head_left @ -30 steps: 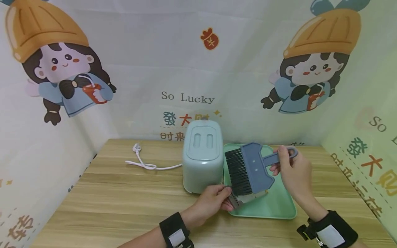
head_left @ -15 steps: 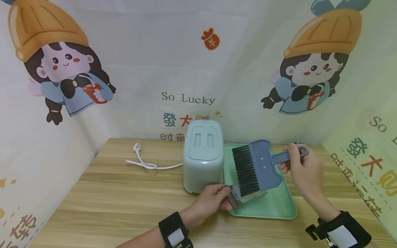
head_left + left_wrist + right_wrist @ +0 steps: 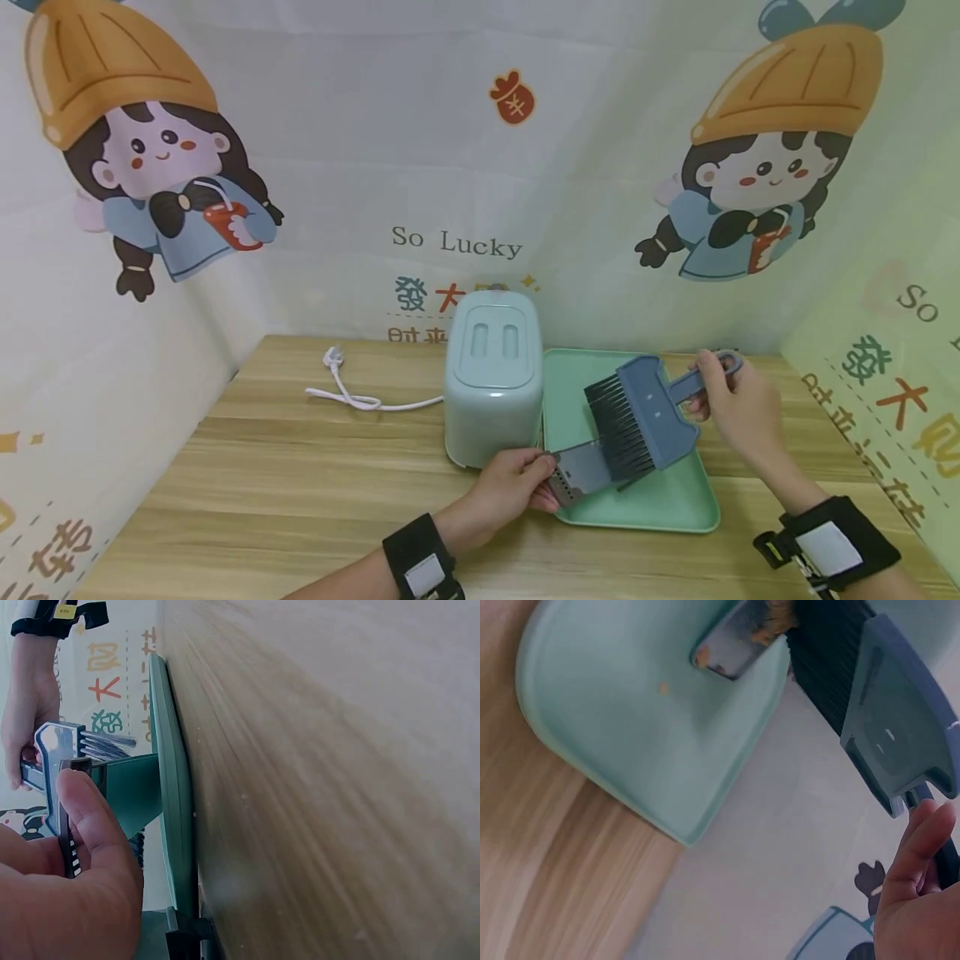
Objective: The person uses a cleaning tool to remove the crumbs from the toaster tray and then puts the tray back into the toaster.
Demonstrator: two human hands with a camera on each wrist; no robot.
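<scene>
My left hand [image 3: 504, 487] pinches one end of a metal crumb tray [image 3: 581, 468] between thumb and fingers, at its perforated edge. The crumb tray slants over the green serving tray [image 3: 675, 504]. My right hand [image 3: 742, 417] grips the looped handle of a wide blue brush [image 3: 654, 408]. Its black bristles [image 3: 618, 421] lie across the crumb tray's far part and hide some of it. Brown crumbs [image 3: 776, 622] sit on the metal in the right wrist view, close to the bristles. One small crumb [image 3: 664, 688] lies on the green surface below.
A pale blue-green toaster [image 3: 493, 400] with a lid stands just left of the green tray. Its white cord [image 3: 375, 407] trails left to a plug [image 3: 332, 358] on the wooden table [image 3: 300, 500]. A printed cloth [image 3: 337, 167] hangs behind and at both sides.
The brush has moved to the right along the crumb tray, uncovering more metal near my left hand. My right hand has shifted right with it, while my left hand has stayed nearly still.
</scene>
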